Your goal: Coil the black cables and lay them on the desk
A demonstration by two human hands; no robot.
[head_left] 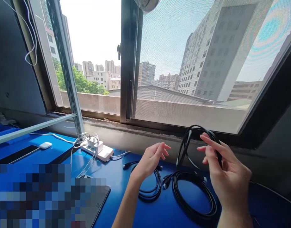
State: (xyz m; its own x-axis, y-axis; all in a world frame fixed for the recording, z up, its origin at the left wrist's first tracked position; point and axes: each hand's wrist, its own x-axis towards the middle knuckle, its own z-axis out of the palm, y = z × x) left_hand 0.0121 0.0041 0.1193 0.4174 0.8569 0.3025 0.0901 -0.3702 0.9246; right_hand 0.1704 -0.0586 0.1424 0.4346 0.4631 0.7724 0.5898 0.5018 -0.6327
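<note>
My right hand (227,171) is raised at the right with a looped black cable (183,144) in its grip. The loop hangs to the left of the fingers, and part of it is hidden behind them. My left hand (153,156) hovers with loosely bent, parted fingers and holds nothing. Beneath it a coiled black cable (150,198) lies on the blue table (123,202), partly covered by the hand and wrist. A larger coil of black cable (208,213) rests below and left of my right hand, with a connector (166,181) at its left side.
A white power strip (105,153) with plugs and thin cords stands against the wall. A metal frame post (69,72) rises at the left, before the window. A dark flat device (100,198) lies front left, beside a blurred-out patch. A white charger puck (45,145) sits farther left.
</note>
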